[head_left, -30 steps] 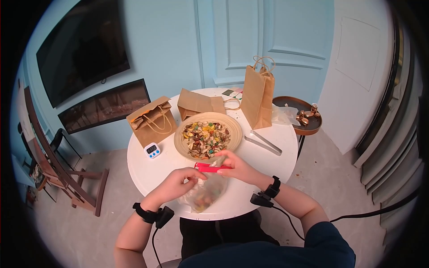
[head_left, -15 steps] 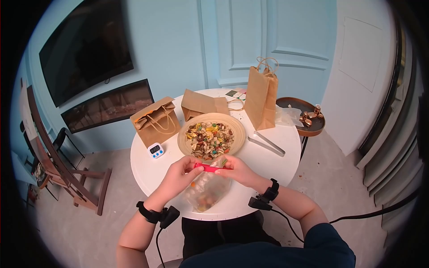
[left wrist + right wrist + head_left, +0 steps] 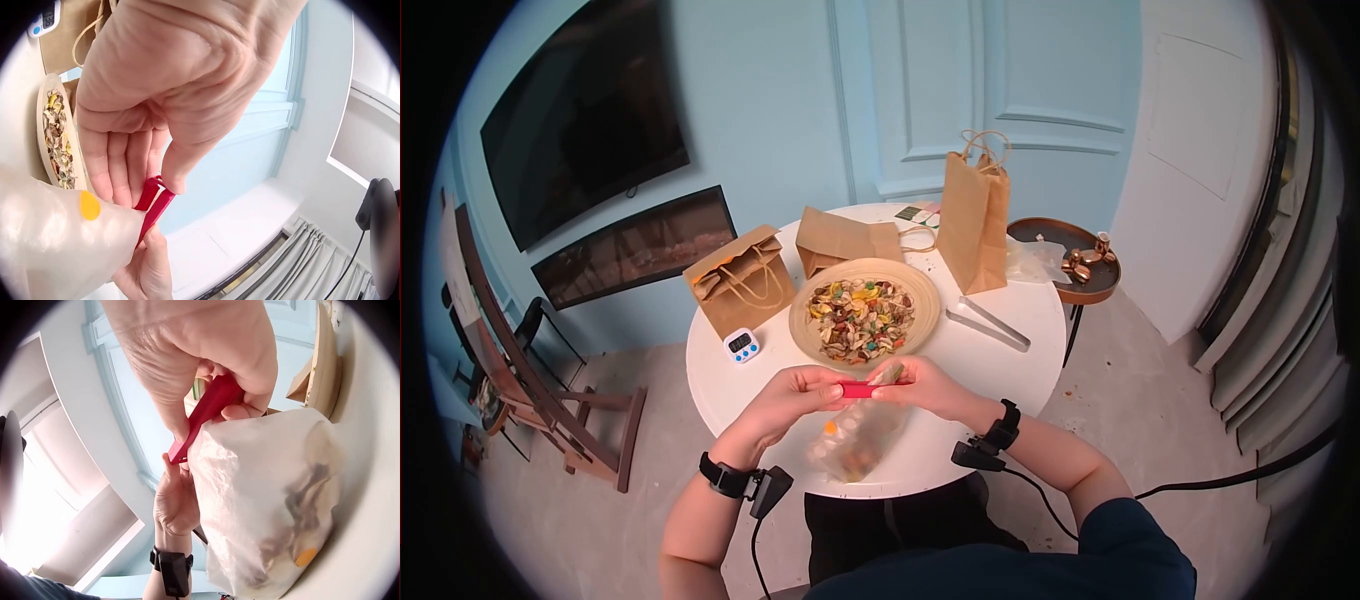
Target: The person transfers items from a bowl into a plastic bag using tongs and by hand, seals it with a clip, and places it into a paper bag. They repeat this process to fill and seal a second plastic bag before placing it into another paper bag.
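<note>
A red bag clip point(image 3: 858, 390) spans the gathered neck of a translucent plastic bag point(image 3: 855, 448) over the near side of the table. My left hand point(image 3: 792, 398) pinches one end of the clip between thumb and fingers. At the other end, my right hand point(image 3: 930, 388) grips the clip along with the bag's neck. The left wrist view shows the clip's two red bars point(image 3: 156, 209) at a narrow angle with the bag's plastic between them. Blurred colourful pieces and an orange spot point(image 3: 305, 557) show through the bag, which hangs below the clip.
Beyond my hands, a wide shallow bowl point(image 3: 930, 305) holds dried potpourri point(image 3: 860, 318). A timer point(image 3: 742, 346) stands on the left, tongs point(image 3: 988, 325) lie on the right. Several paper bags point(image 3: 975, 225) line the back of the white table point(image 3: 730, 390). A side table point(image 3: 1090, 290) holds copper-coloured pieces.
My left hand first hovered beside the clip with its fingers loose, then took hold of the clip's left end. The clip's bars have come closer together around the bag's neck.
</note>
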A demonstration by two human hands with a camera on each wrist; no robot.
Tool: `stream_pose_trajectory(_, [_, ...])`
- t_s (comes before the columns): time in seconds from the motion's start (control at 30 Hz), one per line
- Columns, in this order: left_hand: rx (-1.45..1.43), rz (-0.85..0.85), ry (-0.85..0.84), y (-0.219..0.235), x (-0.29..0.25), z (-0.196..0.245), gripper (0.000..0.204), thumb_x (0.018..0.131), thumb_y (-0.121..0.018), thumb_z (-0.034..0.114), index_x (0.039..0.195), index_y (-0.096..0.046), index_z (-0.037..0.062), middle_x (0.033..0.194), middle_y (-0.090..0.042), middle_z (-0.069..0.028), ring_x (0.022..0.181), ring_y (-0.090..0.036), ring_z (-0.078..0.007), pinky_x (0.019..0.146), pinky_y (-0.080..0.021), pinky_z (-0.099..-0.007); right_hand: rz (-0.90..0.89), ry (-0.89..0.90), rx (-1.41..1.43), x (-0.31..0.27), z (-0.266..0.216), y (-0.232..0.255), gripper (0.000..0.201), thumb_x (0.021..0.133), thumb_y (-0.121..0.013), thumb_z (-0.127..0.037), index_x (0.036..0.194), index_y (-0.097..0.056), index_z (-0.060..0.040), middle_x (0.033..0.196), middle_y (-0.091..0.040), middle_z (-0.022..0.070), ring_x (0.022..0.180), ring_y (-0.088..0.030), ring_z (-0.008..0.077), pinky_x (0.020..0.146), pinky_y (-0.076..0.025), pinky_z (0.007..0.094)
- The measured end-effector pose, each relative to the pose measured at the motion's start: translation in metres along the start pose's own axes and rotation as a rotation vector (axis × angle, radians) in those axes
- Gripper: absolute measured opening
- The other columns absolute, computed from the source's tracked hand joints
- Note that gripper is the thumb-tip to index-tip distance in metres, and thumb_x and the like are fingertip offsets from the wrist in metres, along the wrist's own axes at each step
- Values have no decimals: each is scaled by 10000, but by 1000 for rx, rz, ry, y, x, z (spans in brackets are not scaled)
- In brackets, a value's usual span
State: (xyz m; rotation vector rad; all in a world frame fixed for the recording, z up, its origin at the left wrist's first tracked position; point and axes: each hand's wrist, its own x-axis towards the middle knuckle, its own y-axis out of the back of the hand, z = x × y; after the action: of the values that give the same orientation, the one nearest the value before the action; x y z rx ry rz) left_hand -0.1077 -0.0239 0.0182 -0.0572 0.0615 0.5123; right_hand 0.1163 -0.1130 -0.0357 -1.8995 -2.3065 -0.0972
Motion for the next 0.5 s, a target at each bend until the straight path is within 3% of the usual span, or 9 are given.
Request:
stream_pose_trajectory(0.27, [-62,0,35,2,-1,-4,322,913,-591,144,1165,-568,-55,1120,-629,-163,1033,-627,-211,942,-494,-309,37,-56,89,0,0,-1,105,843,-674,-96,896,-588,-66,849,-621,3,687,-521,29,573,-392,185])
stream_pose_trajectory(0.5, [-184,-44,51,1,-3,-6,352,920,-579,157,1201,-548,-53,1156,-609,-171,1052,-622,-222,956,-490,-311,29,-35,73,-3,-5,-3,140,851,-671,-136,907,-563,-67,872,-604,-1,739,-529,27,604,-404,183])
